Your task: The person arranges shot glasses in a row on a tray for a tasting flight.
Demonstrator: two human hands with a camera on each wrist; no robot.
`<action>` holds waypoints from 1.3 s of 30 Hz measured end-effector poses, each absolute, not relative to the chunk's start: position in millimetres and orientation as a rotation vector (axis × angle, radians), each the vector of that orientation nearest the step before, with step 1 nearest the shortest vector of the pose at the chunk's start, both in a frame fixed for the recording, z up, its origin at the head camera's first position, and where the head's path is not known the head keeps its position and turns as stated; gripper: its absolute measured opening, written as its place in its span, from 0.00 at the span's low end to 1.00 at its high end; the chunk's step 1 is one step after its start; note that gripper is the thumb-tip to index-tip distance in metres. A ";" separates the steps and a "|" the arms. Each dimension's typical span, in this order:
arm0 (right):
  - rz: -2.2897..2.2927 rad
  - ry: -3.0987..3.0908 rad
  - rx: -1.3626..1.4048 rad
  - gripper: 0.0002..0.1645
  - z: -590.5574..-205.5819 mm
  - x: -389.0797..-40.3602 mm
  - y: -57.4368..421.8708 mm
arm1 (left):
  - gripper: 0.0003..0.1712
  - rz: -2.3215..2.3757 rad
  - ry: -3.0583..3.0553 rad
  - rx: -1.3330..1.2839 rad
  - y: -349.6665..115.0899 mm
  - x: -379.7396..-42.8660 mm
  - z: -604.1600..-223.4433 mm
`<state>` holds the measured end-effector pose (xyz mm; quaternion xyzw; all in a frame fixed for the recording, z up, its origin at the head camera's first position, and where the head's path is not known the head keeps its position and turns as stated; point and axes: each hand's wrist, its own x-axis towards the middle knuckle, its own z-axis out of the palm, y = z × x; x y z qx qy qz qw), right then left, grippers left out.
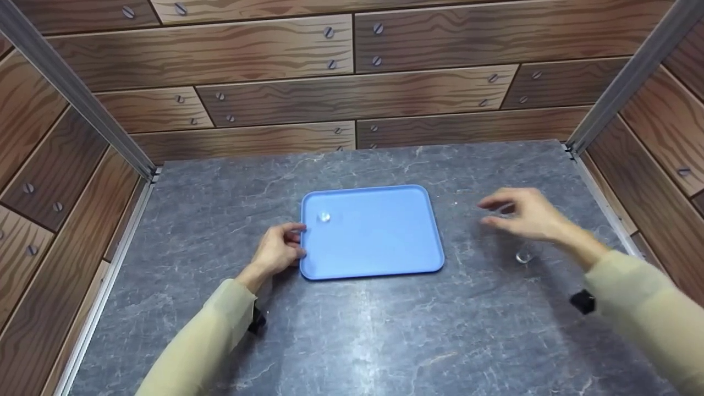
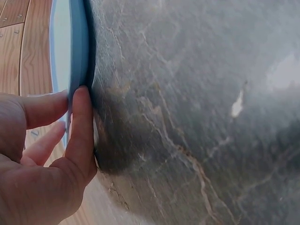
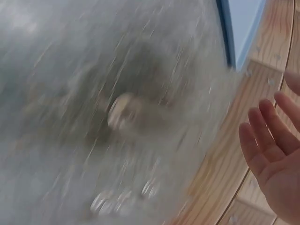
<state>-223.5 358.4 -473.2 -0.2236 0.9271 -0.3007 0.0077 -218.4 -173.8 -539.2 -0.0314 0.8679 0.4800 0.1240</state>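
Observation:
A blue rectangular tray (image 1: 374,231) lies on the grey table. My left hand (image 1: 278,247) is at its left edge; in the left wrist view, the fingers (image 2: 82,112) pinch the rim. On the tray's left part stands a small clear round object (image 1: 324,217), too small to identify. To the right of the tray, my right hand (image 1: 531,214) hovers above the table, fingers loosely bent and holding nothing. Below its wrist is a clear glass-like object (image 1: 524,255), partly hidden by the arm; the right wrist view shows a blurred transparent object (image 3: 121,112) there.
The grey marbled table (image 1: 352,330) is enclosed by wood-patterned walls (image 1: 275,49) at the back and both sides. Metal frame posts (image 1: 621,82) stand at the rear corners. Further blurred shiny shapes (image 3: 150,187) show near the table's side in the right wrist view.

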 end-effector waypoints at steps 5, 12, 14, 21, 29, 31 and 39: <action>-0.914 2.872 -0.646 0.28 -473.3 -211.5 393.9 | 0.35 1.385 2.536 -0.096 -173.9 -218.1 -538.8; -1.026 2.814 -0.583 0.33 -484.8 -192.6 428.2 | 0.35 1.419 2.521 -0.072 -173.5 -218.8 -539.7; -1.054 2.783 -0.554 0.34 -489.4 -188.0 434.2 | 0.35 1.417 2.518 -0.079 -173.6 -219.0 -539.6; -1.188 2.712 -0.522 0.34 -506.7 -177.2 445.0 | 0.35 1.391 2.526 -0.085 -174.4 -219.2 -539.4; -1.134 2.794 -0.587 0.29 -513.4 -177.4 446.1 | 0.35 1.399 2.527 -0.088 -174.7 -219.6 -539.6; -1.075 2.833 -0.598 0.27 -513.6 -178.4 445.7 | 0.35 1.398 2.526 -0.089 -174.3 -219.5 -539.5; -1.071 2.869 -0.630 0.24 -516.2 -180.9 440.9 | 0.35 1.404 2.514 -0.089 -172.8 -218.1 -538.2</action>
